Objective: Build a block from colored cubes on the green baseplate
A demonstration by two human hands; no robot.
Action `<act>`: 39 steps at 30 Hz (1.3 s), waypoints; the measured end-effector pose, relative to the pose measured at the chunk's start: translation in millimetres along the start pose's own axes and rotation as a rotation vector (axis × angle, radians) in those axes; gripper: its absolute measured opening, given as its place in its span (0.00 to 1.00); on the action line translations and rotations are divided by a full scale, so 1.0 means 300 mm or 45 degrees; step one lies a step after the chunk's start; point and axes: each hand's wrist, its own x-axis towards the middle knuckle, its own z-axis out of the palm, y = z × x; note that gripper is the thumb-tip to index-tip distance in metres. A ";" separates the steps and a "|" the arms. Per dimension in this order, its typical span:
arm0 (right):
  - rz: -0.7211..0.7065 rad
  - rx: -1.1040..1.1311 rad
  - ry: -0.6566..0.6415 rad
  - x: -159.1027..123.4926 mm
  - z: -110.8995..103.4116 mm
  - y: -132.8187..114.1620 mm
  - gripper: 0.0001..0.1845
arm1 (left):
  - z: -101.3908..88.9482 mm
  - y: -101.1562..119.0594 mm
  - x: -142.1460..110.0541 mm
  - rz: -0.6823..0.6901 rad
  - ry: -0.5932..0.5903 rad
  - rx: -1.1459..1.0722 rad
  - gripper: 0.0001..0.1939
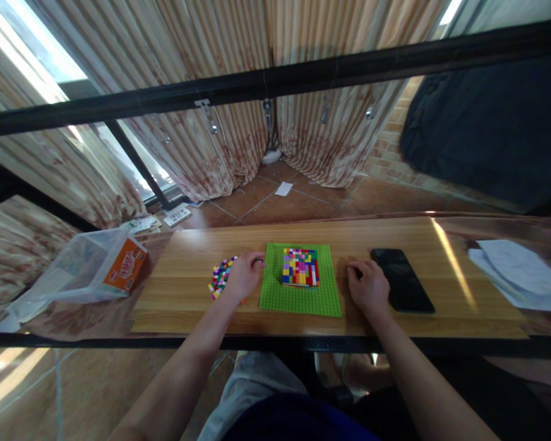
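Note:
A green studded baseplate [272, 297] lies on the wooden tabletop in front of me. On its middle stands a square block of multicoloured toy bricks [300, 267], its top a patchwork of small pieces. My left hand [245, 275] is at the plate's left edge, thumb and fingers pinched around a small dark brick [258, 261], mostly hidden by the fingers. Beside and partly behind that hand is a pile of loose coloured bricks [219, 278]. My right hand [370, 286] rests curled on the table between the plate and a black phone [403, 280]; nothing shows in its fingers.
At the left is a clear plastic bin [85, 269] with an orange label. White papers [523, 269] lie at the far right. A black metal bar [239, 86] crosses beyond the table, before striped curtains [312, 135]. A dark cloth-covered shape [487, 128] stands at the back right.

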 end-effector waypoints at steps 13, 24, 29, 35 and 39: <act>-0.001 0.004 -0.006 0.000 -0.004 -0.004 0.12 | -0.018 0.048 -0.030 0.105 -0.023 0.254 0.13; 0.001 -0.009 -0.011 0.002 -0.006 -0.006 0.12 | 0.008 0.033 -0.040 -0.073 -0.003 -0.118 0.07; 0.009 -0.014 0.001 0.000 -0.004 -0.006 0.13 | 0.010 0.030 -0.043 -0.005 -0.049 -0.092 0.08; -0.002 -0.011 0.009 -0.001 -0.004 -0.006 0.12 | 0.007 0.015 -0.045 0.091 -0.063 0.003 0.09; -0.003 -0.021 0.002 0.000 -0.004 -0.006 0.12 | 0.011 0.006 -0.045 0.049 -0.065 -0.085 0.10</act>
